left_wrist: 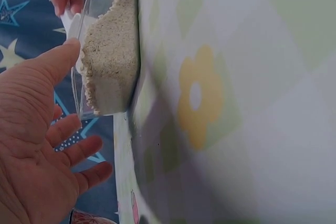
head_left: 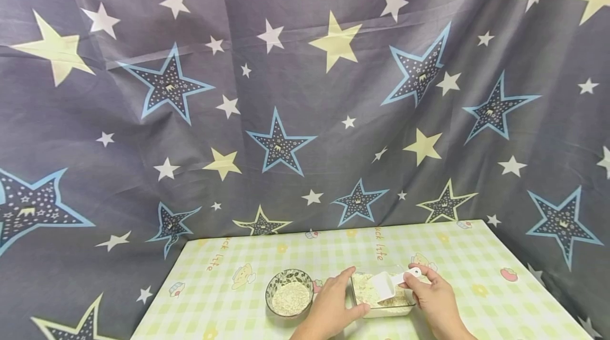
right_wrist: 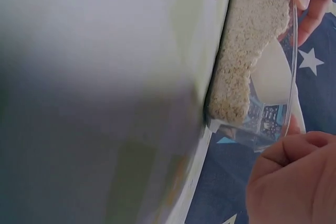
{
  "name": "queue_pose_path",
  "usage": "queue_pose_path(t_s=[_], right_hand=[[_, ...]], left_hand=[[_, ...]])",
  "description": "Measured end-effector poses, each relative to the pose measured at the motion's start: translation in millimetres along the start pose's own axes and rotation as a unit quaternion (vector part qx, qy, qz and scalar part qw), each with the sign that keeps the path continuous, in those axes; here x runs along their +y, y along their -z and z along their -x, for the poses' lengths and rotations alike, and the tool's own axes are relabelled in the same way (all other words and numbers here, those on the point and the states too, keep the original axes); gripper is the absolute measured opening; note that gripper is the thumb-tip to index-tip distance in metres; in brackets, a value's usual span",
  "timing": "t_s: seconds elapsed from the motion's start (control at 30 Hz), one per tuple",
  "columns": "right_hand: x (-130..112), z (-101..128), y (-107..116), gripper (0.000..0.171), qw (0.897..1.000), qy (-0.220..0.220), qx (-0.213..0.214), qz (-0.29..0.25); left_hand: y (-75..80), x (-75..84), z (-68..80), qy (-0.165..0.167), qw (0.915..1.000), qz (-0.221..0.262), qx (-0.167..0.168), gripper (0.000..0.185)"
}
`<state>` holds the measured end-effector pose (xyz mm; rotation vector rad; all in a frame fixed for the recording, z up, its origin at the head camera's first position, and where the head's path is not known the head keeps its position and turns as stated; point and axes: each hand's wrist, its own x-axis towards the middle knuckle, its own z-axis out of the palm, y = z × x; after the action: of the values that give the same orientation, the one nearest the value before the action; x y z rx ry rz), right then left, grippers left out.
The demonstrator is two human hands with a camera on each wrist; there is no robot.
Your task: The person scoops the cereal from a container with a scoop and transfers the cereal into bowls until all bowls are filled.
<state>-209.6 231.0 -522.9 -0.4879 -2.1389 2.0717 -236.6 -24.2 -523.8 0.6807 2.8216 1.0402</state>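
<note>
A clear rectangular container (head_left: 391, 311) holds pale flakes that look like oats (right_wrist: 236, 51), heaped higher at its left side. My right hand (head_left: 436, 295) pinches the handle of a white scoop (head_left: 384, 285) between thumb and fingers. The bowl of the scoop is down inside the container, against the flakes. My left hand (head_left: 333, 303) is at the container's left side, its thumb (left_wrist: 65, 59) touching the rim and its other fingers spread and fairly straight. Left of that hand stands a round patterned bowl (head_left: 274, 289) with similar flakes in it.
A green and white checked cloth (head_left: 243, 255) with flower and cartoon prints covers the table. Behind it hangs a dark curtain (head_left: 305, 91) with stars, meeting the table's back edge.
</note>
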Motion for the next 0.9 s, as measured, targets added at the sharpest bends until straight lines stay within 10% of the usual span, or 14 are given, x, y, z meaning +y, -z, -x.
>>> queue_pose_path(t_s=[0.53, 0.73, 0.9], right_hand=[[1.6, -2.7, 16.0, 0.05, 0.994, -0.079, -0.036, -0.06], [-1.2, -8.3, 31.0, 0.013, 0.975, -0.112, -0.075, -0.174], [-3.6, -12.0, 35.2, 0.019, 0.958, -0.124, -0.115, -0.231]], left_hand=[[-0.7, 2.9, -1.0, 0.022, 0.9996, 0.01, -0.014, 0.094], [-1.8, 2.4, -1.1, 0.018, 0.9998, -0.004, -0.003, 0.095], [-1.3, 2.3, -1.0, 0.015, 0.9999, -0.007, 0.001, 0.096]])
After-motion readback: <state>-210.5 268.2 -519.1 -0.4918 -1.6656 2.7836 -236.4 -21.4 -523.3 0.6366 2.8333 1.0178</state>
